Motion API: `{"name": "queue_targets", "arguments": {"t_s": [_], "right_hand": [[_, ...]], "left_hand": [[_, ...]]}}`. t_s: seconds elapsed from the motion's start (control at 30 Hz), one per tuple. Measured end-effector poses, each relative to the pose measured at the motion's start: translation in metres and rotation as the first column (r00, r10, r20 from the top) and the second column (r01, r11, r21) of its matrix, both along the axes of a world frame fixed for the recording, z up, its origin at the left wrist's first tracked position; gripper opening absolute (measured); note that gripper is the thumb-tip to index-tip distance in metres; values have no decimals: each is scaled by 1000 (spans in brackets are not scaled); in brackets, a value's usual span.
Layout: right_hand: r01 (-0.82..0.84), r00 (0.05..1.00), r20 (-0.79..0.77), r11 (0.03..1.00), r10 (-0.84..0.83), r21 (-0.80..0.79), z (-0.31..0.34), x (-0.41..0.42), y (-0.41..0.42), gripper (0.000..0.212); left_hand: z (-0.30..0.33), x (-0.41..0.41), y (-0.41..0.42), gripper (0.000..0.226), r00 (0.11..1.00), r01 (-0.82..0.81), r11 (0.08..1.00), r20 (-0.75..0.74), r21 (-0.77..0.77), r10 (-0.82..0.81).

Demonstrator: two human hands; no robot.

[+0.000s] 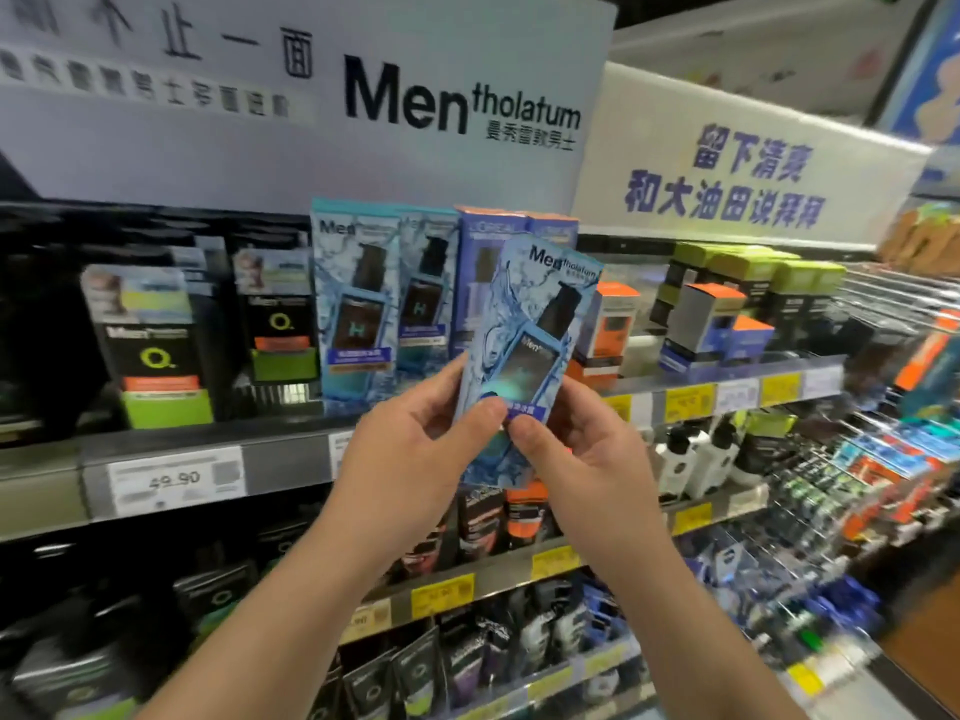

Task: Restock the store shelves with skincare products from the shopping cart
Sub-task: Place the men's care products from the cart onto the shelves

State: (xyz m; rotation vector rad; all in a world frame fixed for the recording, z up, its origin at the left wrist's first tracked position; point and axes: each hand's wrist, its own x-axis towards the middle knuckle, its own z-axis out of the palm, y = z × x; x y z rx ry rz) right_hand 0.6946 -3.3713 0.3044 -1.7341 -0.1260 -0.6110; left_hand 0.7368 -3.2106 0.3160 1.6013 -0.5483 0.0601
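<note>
Both hands are on one tall, flat blue carton (530, 345), the glossy cardboard kind with a water-splash print, a dark pump bottle pictured on the front and "Mentholatum" lettering up top. The left hand (415, 449) has its thumb pressed onto the lower front face with the fingers curled round the left edge, and the right hand (576, 454) pinches the lower right corner, thumb on the front and fingers tucked behind, so the two thumbs nearly meet on the box. The carton is tilted, top leaning to the right, and it's held up in the air in front of the top shelf (208, 439), not resting on it. Just behind and to the left, two matching blue splash boxes (358, 304) stand upright on that shelf, and right beside those are purple-blue L'Oreal cartons (480, 283), partly hidden by the held box. Further left sit black boxes with green bases (156, 350) and a round "Q" logo, pretty blurry. To the right there are squat grey and orange boxes (709, 314) and olive-topped dark ones (748, 272). The shelf edge is a grey metal strip with a white price tag (176, 480) reading 49.90 and yellow tags (691, 402) along the right. Above it all is a big pale Mentholatum sign (457, 101). Lower shelves hold dark squeeze tubes (467, 662) and white pump bottles (680, 459).
</note>
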Motion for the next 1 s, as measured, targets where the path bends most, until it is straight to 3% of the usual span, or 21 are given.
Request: {"name": "queue_targets", "arguments": {"t_s": [0.1,0.23,0.43,0.63,1.0], "right_hand": [[19,999,30,998,-17,-64,11,17,10,23],[67,997,29,995,-65,-69,26,38,19,31],[153,988,43,979,-148,-133,42,63,22,35],[138,983,-82,951,-167,-276,40,78,18,25],[106,958,-193,887,-213,-450,40,98,23,26]], "left_hand": [[9,6,11,44,982,-178,983,68,55,174],[18,10,20,49,932,-333,937,191,109,309],[16,11,25,45,930,-341,933,188,114,316],[13,17,28,39,953,-302,950,56,84,298],[11,27,32,38,955,-298,952,34,68,296]]}}
